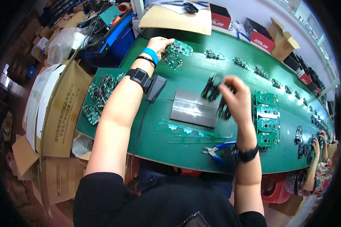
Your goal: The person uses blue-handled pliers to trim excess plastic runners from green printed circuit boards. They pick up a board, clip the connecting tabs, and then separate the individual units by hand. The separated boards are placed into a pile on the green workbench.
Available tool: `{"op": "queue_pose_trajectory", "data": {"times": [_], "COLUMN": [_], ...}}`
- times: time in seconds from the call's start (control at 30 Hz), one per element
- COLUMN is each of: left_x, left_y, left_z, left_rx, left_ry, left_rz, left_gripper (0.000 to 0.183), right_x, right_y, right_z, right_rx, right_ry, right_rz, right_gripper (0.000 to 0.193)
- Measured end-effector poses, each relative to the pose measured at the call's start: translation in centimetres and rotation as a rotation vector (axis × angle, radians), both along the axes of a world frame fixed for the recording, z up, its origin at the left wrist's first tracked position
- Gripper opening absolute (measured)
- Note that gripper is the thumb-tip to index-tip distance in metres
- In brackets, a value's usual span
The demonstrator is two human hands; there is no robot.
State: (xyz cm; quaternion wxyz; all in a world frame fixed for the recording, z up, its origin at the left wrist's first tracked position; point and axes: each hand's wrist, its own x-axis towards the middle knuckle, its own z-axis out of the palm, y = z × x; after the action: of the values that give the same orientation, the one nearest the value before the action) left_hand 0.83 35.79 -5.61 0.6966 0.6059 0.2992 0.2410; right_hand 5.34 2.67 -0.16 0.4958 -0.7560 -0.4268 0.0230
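At the far side of the green table, my left hand (160, 46) pinches a green circuit board (182, 48) by its edge. A second green circuit board (172, 59) hangs just below it, by the same fingers. My right hand (236, 97) is smeared by motion above a flat metal block (193, 109). At its fingertips is a circuit board with dark parts (210, 88), and another dark, blurred piece (224, 109) shows under the palm. Thin green board offcuts (193, 131) lie nearer me, beside blue-handled cutters (216, 151) partly hidden by my right wrist.
A heap of populated boards (98, 94) sits on the left corner, next to cardboard boxes (60, 113). Uncut board panels (268, 121) lie right of my right hand. Several small boards (241, 63) form a row along the far side. A co-worker's hands (319, 142) work at far right.
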Motion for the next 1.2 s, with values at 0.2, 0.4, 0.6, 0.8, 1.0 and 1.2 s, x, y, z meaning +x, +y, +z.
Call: {"op": "queue_pose_trajectory", "data": {"times": [0.2, 0.4, 0.6, 0.8, 1.0, 1.2], "left_x": [6.5, 8.9, 6.3, 3.8, 2.9, 0.1], "left_y": [1.5, 3.2, 6.9, 11.5, 10.0, -6.5], "left_z": [-3.6, -7.2, -5.8, -8.2, -5.6, 3.1], "left_rx": [0.106, 0.337, 0.220, 0.213, 0.874, 0.256], "left_ry": [0.092, 0.164, -0.036, 0.112, 0.656, 0.039], "left_rz": [0.222, 0.369, 0.729, 0.839, 0.640, -0.530], "left_gripper": [0.018, 0.029, 0.017, 0.050, 0.054, 0.029], "right_x": [-3.1, -2.3, -2.7, -3.1, -3.0, -2.9], "right_y": [-3.5, -4.0, -4.6, -4.1, -4.2, -4.3], "right_z": [-0.8, -1.9, -2.5, -2.3, -2.7, -3.6], "right_rx": [-0.119, -0.140, -0.117, -0.117, -0.099, 0.068], "right_ry": [0.197, 0.434, 0.519, 0.502, 0.543, 0.640], "right_rz": [0.080, 0.095, 0.161, 0.210, 0.159, 0.051], "right_gripper": [0.020, 0.020, 0.019, 0.019, 0.019, 0.016]}}
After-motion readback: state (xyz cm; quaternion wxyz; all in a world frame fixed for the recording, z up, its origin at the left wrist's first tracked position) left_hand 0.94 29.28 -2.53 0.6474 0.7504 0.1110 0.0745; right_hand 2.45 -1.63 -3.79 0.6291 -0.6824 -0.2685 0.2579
